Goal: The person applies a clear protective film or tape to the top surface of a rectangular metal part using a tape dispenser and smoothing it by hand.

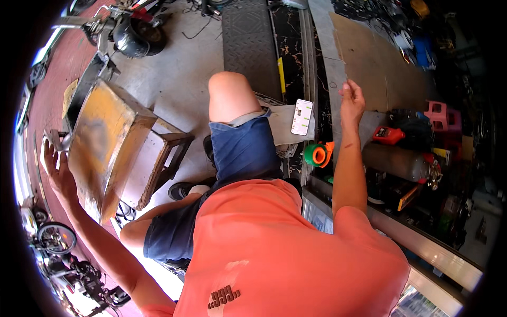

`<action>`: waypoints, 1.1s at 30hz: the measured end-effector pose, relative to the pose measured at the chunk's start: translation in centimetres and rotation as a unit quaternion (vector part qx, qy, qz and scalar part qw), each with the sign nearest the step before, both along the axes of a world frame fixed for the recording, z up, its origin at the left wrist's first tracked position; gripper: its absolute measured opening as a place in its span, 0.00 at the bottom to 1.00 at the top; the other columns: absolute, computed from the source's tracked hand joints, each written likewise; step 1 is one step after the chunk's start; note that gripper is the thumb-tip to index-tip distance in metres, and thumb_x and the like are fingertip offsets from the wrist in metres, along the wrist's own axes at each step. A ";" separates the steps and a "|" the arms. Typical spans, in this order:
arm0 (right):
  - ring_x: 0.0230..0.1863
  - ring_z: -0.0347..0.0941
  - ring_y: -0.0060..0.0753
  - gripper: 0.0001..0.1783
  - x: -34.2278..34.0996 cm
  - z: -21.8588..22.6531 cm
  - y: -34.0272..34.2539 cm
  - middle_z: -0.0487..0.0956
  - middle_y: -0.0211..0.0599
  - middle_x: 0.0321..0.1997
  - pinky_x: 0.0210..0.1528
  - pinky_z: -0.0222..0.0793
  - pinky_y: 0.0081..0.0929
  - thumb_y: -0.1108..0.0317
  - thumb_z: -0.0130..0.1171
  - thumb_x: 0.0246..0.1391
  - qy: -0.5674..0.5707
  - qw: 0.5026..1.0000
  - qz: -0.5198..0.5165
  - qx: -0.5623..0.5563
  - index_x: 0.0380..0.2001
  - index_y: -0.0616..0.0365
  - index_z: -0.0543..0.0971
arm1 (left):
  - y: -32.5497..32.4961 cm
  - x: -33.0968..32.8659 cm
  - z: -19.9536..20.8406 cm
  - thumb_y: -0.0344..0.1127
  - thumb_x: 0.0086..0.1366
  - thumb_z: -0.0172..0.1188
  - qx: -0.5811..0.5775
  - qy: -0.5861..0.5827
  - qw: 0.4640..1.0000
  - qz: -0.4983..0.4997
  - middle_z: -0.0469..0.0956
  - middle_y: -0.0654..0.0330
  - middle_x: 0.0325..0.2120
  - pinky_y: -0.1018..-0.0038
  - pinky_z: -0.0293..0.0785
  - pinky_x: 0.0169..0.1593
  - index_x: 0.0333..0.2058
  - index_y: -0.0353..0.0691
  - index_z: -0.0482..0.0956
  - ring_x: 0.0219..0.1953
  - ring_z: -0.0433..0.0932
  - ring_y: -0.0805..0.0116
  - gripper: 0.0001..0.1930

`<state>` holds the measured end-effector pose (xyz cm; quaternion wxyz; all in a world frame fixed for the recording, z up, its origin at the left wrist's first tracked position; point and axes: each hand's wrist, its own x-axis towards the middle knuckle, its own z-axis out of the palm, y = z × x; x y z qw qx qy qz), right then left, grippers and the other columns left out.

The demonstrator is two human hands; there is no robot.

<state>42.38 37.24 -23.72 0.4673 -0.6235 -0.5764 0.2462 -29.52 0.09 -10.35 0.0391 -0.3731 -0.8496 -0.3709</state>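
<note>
At the far left, my left hand point(62, 177) is raised beside a worn yellow-brown wooden bench point(95, 137), its fingers apart and nothing visible in them. A grey metal part point(59, 140) shows just beyond the fingertips. On the right, my right hand point(352, 103) is closed, thumb and fingertips together, over the near end of a large brown cardboard sheet point(377, 68). What the pinch holds, if anything, is too small to make out. Between my knee and right forearm, a phone with a lit screen point(301, 117) lies on a pale board. Near it is a green tape roll with an orange holder point(318, 155).
A red bottle point(388, 135), a gas cylinder point(393, 162) and a pink plastic stool point(443, 119) crowd the right side. A dark ramp plate point(251, 47) lies ahead. Motorcycle parts point(138, 36) stand at the upper left, and parked motorbikes point(79, 285) at the lower left.
</note>
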 end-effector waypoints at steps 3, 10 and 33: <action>0.45 0.85 0.36 0.23 4.8 -4.7 -1.0 0.89 0.41 0.45 0.51 0.78 0.33 0.51 0.67 0.67 -0.107 0.991 -0.051 -0.064 0.50 0.61 0.86 | 4.6 5.0 1.9 0.53 0.80 0.55 -0.124 0.024 0.990 -0.060 0.71 0.51 0.72 0.58 0.62 0.75 0.73 0.45 0.71 0.74 0.68 0.52 0.30; 0.34 0.83 0.27 0.21 8.1 -14.2 -5.9 0.89 0.35 0.36 0.42 0.79 0.30 0.50 0.69 0.65 -0.151 0.970 -0.071 -0.175 0.47 0.59 0.87 | 8.4 10.4 2.5 0.61 0.81 0.46 -0.225 0.131 0.951 -0.167 0.70 0.45 0.71 0.57 0.62 0.74 0.71 0.36 0.70 0.73 0.68 0.45 0.36; 0.72 0.68 0.60 0.47 -0.7 -17.7 -16.0 0.73 0.57 0.70 0.73 0.66 0.49 0.52 0.64 0.61 -0.356 0.848 0.155 -0.361 0.78 0.57 0.60 | 10.0 13.2 2.7 0.70 0.77 0.46 -0.277 0.164 0.945 -0.051 0.68 0.41 0.71 0.55 0.62 0.75 0.71 0.35 0.70 0.73 0.67 0.41 0.43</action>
